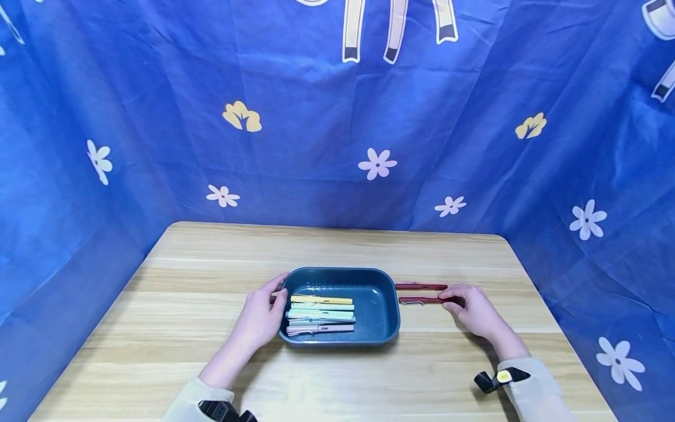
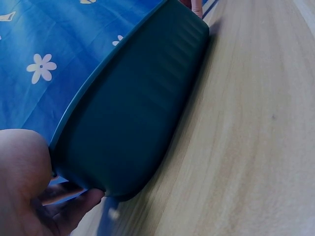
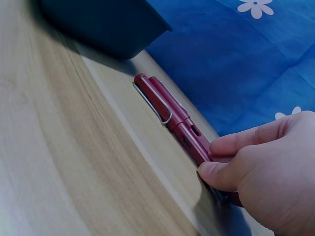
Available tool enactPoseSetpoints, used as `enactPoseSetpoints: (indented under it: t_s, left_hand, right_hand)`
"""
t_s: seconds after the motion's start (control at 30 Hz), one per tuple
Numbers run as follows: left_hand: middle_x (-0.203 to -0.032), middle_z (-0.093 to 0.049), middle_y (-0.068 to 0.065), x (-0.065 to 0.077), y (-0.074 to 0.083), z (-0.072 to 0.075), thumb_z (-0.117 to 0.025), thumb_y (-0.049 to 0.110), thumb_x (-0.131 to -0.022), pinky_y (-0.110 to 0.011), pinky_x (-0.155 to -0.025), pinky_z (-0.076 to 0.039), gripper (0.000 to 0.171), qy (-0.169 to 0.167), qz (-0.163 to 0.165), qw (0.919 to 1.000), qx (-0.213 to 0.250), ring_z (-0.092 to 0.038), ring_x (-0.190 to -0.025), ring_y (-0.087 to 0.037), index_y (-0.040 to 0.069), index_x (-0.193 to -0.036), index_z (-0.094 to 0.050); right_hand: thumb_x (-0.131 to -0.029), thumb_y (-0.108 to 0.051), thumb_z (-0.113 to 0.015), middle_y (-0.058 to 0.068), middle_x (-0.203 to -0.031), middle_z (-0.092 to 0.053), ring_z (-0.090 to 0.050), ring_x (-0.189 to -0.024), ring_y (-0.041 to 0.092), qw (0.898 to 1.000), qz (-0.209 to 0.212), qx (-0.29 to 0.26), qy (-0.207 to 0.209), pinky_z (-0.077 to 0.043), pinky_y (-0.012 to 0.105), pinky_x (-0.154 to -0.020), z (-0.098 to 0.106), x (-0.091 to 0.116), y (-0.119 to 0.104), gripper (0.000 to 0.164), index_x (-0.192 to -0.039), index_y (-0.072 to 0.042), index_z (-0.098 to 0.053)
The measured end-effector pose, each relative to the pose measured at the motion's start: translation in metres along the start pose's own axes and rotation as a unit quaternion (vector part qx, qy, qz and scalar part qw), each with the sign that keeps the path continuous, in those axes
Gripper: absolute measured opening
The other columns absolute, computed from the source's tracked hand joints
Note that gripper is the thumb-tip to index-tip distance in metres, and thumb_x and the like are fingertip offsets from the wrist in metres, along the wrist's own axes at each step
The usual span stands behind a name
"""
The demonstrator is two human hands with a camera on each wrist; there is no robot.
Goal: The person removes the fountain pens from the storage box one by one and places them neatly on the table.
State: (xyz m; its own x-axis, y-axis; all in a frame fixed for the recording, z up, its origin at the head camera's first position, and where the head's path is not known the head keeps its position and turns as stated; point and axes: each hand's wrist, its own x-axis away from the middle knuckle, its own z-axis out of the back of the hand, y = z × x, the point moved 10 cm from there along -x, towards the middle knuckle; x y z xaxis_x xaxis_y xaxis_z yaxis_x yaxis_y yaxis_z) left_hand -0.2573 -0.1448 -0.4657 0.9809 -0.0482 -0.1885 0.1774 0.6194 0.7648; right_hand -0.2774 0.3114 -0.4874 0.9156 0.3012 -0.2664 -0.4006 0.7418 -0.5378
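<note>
Blue cloth (image 1: pixel 316 205) printed with white flowers fills the top of the head view, behind a pale wood-grain table (image 1: pixel 211 258); at lower centre sits a dark teal, rounded rectangular plastic-looking tray (image 1: pixel 373 310), with slim yellow, pale green, bluish and lilac pens (image 1: pixel 320 315) lying towards its left end. Left of it, the left hand (image 1: pixel 258 316) has thumb and fingers clamped on that end, a hold that should stop the tray sliding. Right of centre, the right hand (image 1: pixel 471 308) pinches the right end of a glossy dark red clipped pen (image 1: pixel 419 300), just below a second dark red pen (image 1: pixel 416 286) lying roughly parallel. In the left wrist view, fingers curl against the tray's corner at lower left; light, even pressure seems best, since pulling could tip it. In the right wrist view, thumb and index finger clamp the nearer red pen at lower right; whether the index also brushes its neighbour cannot be told, so a careful, level lift would suit, and pinching nearer mid-barrel would probably curb tilting.
</note>
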Motion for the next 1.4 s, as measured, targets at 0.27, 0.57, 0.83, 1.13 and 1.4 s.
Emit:
enactPoseSetpoints:
  t_s: [0.27,0.57,0.83,1.13,1.4]
  left_hand:
    - [-0.131,-0.069,-0.025,0.000,-0.001,0.000,-0.054,0.013,-0.110,-0.056,-0.102,-0.054,0.044,-0.001,0.001,1.0000,0.004,-0.073,-0.112,-0.037,0.006,-0.154,-0.055]
    - [-0.131,-0.069,-0.025,0.000,0.000,0.000,-0.054,0.013,-0.110,-0.057,-0.104,-0.053,0.044,0.000,0.001,1.0000,0.000,-0.072,-0.113,-0.038,0.005,-0.153,-0.055]
    - [-0.131,-0.069,-0.025,0.000,0.000,0.001,-0.054,0.014,-0.110,-0.057,-0.104,-0.052,0.044,-0.001,0.003,1.0000,0.000,-0.072,-0.114,-0.037,0.005,-0.153,-0.055]
    - [-0.133,-0.068,-0.026,0.000,0.002,0.000,-0.054,0.014,-0.110,-0.057,-0.105,-0.051,0.044,-0.004,0.004,1.0000,-0.003,-0.071,-0.116,-0.038,0.005,-0.154,-0.055]
    - [-0.131,-0.069,-0.026,0.001,0.002,0.000,-0.054,0.014,-0.110,-0.057,-0.104,-0.052,0.044,-0.005,0.006,1.0000,0.000,-0.072,-0.114,-0.038,0.005,-0.154,-0.054]
  right_hand:
    - [-0.091,0.001,-0.081,0.008,-0.115,-0.075,-0.070,-0.112,0.034,0.998,-0.027,-0.056,0.007,-0.057,0.052,-0.096,0.009,-0.002,0.002,0.022,-0.112,-0.005,-0.081]
    - [-0.093,-0.007,-0.083,0.004,-0.113,-0.078,-0.071,-0.111,0.028,0.995,-0.005,-0.082,0.054,-0.055,0.038,-0.097,0.035,-0.014,-0.023,0.019,-0.112,-0.009,-0.081]
    - [-0.097,-0.010,-0.079,0.007,-0.119,-0.077,-0.071,-0.113,0.023,0.990,0.001,-0.131,0.048,-0.056,0.040,-0.100,0.037,-0.026,-0.051,0.022,-0.119,-0.009,-0.079]
    - [-0.096,0.001,-0.076,0.012,-0.122,-0.075,-0.073,-0.110,0.032,0.971,0.038,-0.235,0.034,-0.059,0.029,-0.094,0.024,-0.038,-0.093,0.031,-0.127,-0.003,-0.074]
    - [-0.096,0.003,-0.075,0.018,-0.120,-0.075,-0.076,-0.102,0.036,0.952,0.053,-0.302,0.012,-0.060,0.030,-0.090,0.008,-0.049,-0.118,0.032,-0.128,0.003,-0.072]
